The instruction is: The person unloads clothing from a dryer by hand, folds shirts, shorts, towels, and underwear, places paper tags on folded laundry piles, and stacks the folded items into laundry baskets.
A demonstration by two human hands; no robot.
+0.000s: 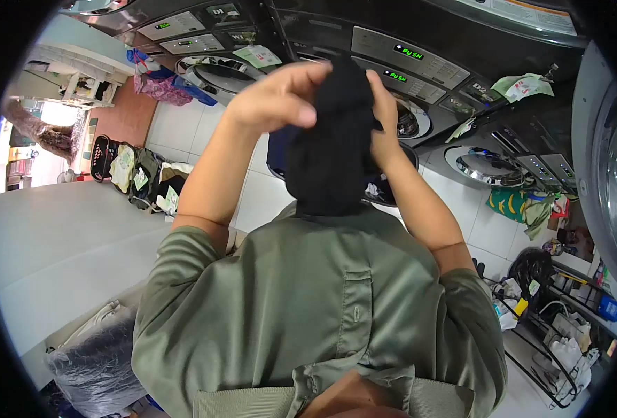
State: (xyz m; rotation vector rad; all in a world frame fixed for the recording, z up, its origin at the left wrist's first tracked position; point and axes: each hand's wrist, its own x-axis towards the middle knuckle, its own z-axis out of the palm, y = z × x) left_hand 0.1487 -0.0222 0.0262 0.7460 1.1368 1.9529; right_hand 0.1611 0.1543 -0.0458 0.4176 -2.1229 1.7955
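Observation:
A black cloth garment (333,146), its exact kind unclear, hangs folded in front of my chest. My right hand (385,115) grips its right edge, with most of the fingers behind the fabric. At its upper left, my left hand (274,97) is raised with the thumb apart from the curved fingers. Those fingertips reach the cloth's edge, and nothing shows between thumb and fingers. Beneath the garment, partly hidden by it, is a dark-rimmed container (392,198) with some cloth inside.
Stacked machines with lit panels (409,52) line the far side. An open round door (611,167) stands at right. Bags of laundry (138,171) lie on the left floor, with a green patterned bag (514,205) at right. A white surface (79,244) borders my left.

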